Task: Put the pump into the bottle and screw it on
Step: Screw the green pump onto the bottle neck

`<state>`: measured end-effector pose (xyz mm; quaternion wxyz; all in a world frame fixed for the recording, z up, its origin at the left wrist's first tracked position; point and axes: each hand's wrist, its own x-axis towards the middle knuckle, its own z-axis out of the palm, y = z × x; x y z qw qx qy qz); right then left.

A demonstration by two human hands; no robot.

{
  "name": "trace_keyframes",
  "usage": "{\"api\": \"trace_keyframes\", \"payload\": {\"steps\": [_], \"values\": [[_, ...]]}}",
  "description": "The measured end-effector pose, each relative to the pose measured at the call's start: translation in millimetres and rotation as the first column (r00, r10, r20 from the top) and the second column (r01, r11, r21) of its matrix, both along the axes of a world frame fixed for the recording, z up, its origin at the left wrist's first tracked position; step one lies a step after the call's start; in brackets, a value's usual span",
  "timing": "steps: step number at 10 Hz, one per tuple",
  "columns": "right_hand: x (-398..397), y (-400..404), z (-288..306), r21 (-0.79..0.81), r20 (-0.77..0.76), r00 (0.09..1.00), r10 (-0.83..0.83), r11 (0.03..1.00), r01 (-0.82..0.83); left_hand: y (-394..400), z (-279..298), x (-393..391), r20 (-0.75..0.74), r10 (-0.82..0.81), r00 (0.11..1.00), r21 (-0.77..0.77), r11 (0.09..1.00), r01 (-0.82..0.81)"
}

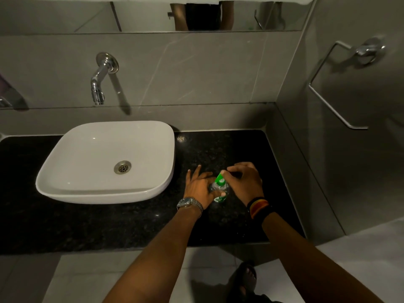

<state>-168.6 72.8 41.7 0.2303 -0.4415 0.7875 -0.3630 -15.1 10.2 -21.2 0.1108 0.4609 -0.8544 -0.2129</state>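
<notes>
Head: hands (202, 186) curled around bottle (218, 191)

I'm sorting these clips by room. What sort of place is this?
Most likely a bathroom vanity: a white basin sits on a dark stone counter, a chrome tap comes from the tiled wall, and a towel ring hangs to the right.

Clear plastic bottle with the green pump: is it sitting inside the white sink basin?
No: the clear plastic bottle with the green pump stands on the black granite counter, right of the white sink basin.
</notes>
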Motion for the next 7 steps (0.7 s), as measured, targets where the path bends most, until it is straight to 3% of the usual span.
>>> {"api": "trace_keyframes", "payload": {"steps": [1,2,5,7], "values": [[6,-3,10,0.125,-0.189,0.978,0.093,0.990,-0.070,2,3,-1,0.018,0.006,1.000,0.000,1.000,-0.006],[11,-5,20,0.192,-0.262,0.953,0.150,0.976,-0.101,3,6,-1,0.036,0.012,0.999,-0.005,1.000,-0.012],[3,1,27,0.159,-0.163,0.958,0.237,0.964,-0.211,16,12,-4,0.051,0.078,0.996,-0.061,0.995,-0.074],[-1,2,20,0.084,-0.061,0.986,0.155,0.985,-0.150,15,16,-3,0.118,0.042,0.992,-0.090,0.995,-0.031]]}}
